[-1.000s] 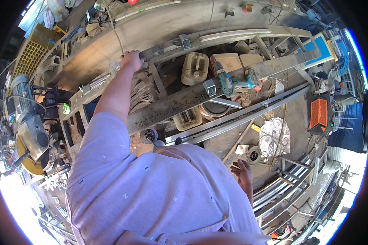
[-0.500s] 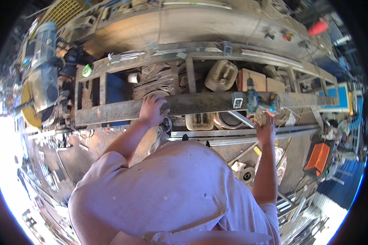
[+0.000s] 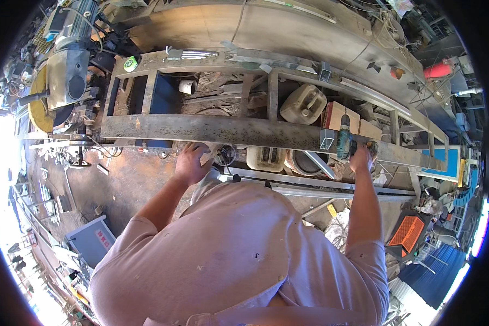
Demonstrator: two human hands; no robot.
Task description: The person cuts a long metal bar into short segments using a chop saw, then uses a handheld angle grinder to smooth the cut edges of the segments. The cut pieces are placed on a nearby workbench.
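Note:
My right hand (image 3: pixel 362 157) is wrapped around the handle of a teal-and-black cordless drill (image 3: pixel 343 142), which lies on the near beam of a long metal frame bench (image 3: pixel 223 129). The drill's bit points away from me. Just left of the drill, a short piece of square metal tube (image 3: pixel 326 139) sits on the same beam. My left hand (image 3: pixel 191 164) is by the beam's near edge, left of the middle. Its fingers are loosely bent with the thumb apart, and nothing shows in it.
A cut-off saw (image 3: pixel 65 76) with a yellow guard stands at the left. Inside the frame are a dirty plastic jerrycan (image 3: pixel 303 104) and a white cup (image 3: pixel 187 87). A green tape measure (image 3: pixel 130 64) and metal rods (image 3: pixel 193 54) lie on the far beam. An orange-and-black box (image 3: pixel 407 234) is at right.
My right hand has moved up from below the drill onto its handle. My left hand has come off the beam's top toward me. The view has shifted.

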